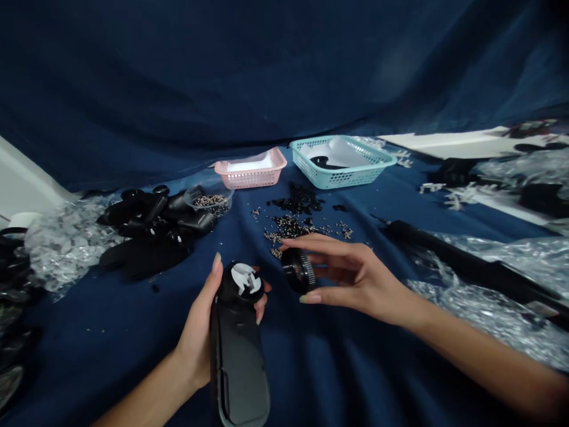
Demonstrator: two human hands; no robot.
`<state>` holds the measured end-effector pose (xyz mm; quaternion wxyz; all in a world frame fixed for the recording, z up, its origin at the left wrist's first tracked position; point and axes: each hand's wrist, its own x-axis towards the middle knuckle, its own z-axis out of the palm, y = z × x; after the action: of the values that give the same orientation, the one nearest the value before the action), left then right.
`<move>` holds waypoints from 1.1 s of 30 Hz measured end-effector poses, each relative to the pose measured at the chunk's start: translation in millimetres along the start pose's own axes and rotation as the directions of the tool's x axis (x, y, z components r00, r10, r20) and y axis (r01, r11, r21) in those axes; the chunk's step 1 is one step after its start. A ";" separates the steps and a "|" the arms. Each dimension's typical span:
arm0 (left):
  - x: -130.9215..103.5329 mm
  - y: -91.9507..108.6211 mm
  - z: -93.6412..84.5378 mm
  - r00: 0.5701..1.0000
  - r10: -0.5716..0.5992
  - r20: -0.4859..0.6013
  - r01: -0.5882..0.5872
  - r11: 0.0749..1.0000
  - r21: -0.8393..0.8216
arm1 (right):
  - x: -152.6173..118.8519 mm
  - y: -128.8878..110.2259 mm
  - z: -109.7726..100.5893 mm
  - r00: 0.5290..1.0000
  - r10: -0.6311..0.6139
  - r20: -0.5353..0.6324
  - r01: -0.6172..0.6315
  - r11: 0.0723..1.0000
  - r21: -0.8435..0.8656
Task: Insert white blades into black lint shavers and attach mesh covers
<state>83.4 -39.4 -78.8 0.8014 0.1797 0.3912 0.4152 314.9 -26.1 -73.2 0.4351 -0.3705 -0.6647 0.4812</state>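
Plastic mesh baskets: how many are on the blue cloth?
2: a pink plastic mesh basket at centre back, and a teal plastic mesh basket just right of it.

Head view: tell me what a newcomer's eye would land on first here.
Front and centre, the left hand grips a long black housing with a white insert at its top end, while the right hand pinches a black ribbed ring just beside it. Behind them, small dark screws lie scattered on the blue cloth, with a pink basket and a teal basket further back.
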 end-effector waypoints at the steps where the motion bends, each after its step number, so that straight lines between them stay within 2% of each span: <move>1: -1.7 0.2 3.4 0.999 -0.003 -0.045 0.003 1.000 0.004 | -1.1 -2.1 2.4 1.000 -0.020 0.005 0.021 0.999 -0.025; 4: -5.5 -0.5 9.2 0.993 0.036 -0.110 -0.032 0.999 0.035 | 3.1 -11.5 6.2 0.992 -0.092 0.084 0.096 0.994 -0.054; 7: -5.7 -3.6 8.6 0.995 0.071 -0.066 -0.070 0.998 0.007 | 18.6 -26.7 6.2 0.956 -0.168 0.240 0.214 0.960 -0.180; 11: -4.4 -7.2 3.7 0.989 0.147 -0.011 -0.147 0.988 -0.038 | 40.5 -49.6 12.0 0.890 -0.251 0.381 0.396 0.838 -0.374; 14: -5.1 -7.3 2.4 0.981 0.192 -0.003 -0.192 0.979 -0.070 | 47.7 -58.0 19.7 0.858 -0.267 0.440 0.467 0.763 -0.447; 17: -5.2 -7.9 4.1 0.982 0.188 -0.004 -0.188 0.980 -0.063 | 49.7 -58.2 23.5 0.847 -0.258 0.465 0.482 0.742 -0.466; 22: -1.6 -14.1 4.7 0.962 0.272 -0.037 -0.272 0.962 0.008 | 51.0 -57.6 23.5 0.832 -0.244 0.499 0.477 0.773 -0.418; 28: -2.2 -19.5 -0.1 0.972 0.231 -0.042 -0.232 0.972 -0.032 | 50.6 -62.4 25.8 0.843 -0.181 0.506 0.420 0.809 -0.410; 31: -3.7 -21.3 -1.4 0.958 0.277 -0.073 -0.277 0.961 0.015 | 49.6 -62.7 27.2 0.836 -0.173 0.521 0.424 0.807 -0.410; 33: -4.7 -22.1 -1.7 0.945 0.316 -0.083 -0.315 0.949 0.030 | 48.0 -61.3 29.8 0.856 -0.149 0.495 0.377 0.835 -0.400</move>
<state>92.1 -56.3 -91.2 0.7056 0.2282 0.3950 0.5422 265.9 -7.8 -8.3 0.2286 -0.2495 -0.8903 0.3046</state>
